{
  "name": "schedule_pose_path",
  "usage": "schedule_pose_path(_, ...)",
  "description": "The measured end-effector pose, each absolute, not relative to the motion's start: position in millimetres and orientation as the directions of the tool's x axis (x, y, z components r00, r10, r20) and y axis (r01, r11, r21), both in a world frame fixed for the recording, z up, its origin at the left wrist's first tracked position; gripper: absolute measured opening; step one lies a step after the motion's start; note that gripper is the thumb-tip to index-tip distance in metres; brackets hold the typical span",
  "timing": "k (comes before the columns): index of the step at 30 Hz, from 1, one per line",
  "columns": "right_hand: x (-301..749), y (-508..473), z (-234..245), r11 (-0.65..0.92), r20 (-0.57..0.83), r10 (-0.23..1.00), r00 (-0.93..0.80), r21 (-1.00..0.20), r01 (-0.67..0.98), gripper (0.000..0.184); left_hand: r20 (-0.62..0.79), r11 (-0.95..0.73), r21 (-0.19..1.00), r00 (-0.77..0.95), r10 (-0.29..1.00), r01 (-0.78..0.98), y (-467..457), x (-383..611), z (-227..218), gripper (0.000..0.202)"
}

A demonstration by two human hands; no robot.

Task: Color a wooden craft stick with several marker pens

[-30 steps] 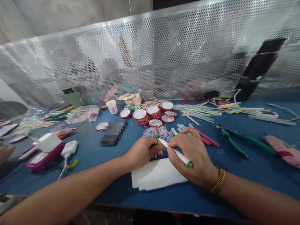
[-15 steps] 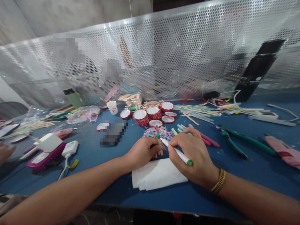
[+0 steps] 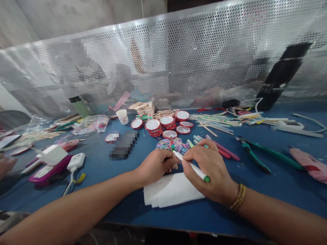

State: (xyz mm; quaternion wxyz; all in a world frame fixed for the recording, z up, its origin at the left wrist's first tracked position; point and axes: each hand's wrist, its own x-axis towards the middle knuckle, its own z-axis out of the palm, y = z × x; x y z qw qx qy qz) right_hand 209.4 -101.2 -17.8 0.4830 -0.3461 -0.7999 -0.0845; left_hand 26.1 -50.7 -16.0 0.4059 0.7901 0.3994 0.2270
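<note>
My right hand [image 3: 211, 170] is closed on a white marker with a green end [image 3: 194, 168], its tip pointed at a wooden stick [image 3: 174, 153]. My left hand [image 3: 155, 165] pinches that stick, which is partly coloured red and green and stands tilted over the blue table. Both hands hover above a folded white cloth [image 3: 171, 190]. A heap of coloured rubber bands [image 3: 171, 144] lies just behind the hands.
Red-rimmed lids [image 3: 163, 124], loose markers [image 3: 219, 148], green pliers [image 3: 258, 153], a pink glue gun [image 3: 308, 163], scattered sticks [image 3: 219, 120] and a white charger [image 3: 75, 161] lie on the blue table [image 3: 255, 204]. A perforated metal screen [image 3: 178, 61] closes the back. Another person's hand [image 3: 5, 165] is at the far left.
The marker tip has shifted slightly along the stick; both hands stay in place.
</note>
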Motion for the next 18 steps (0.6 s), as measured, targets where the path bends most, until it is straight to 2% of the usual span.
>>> schedule_pose_path(13, 213.7, -100.3, -17.1, 0.733, 0.855, 0.453, -0.251, -0.197, 0.651, 0.008, 0.050, -0.355, 0.841, 0.596, 0.801, 0.407, -51.1, 26.5, -15.1, 0.026)
schedule_pose_path(18, 211.5, -102.3, -16.8, 0.751, 0.837, 0.463, -0.291, -0.196, 0.631, 0.007, 0.045, -0.356, 0.830, 0.586, 0.809, 0.429, -51.4, 27.3, -14.1, 0.027)
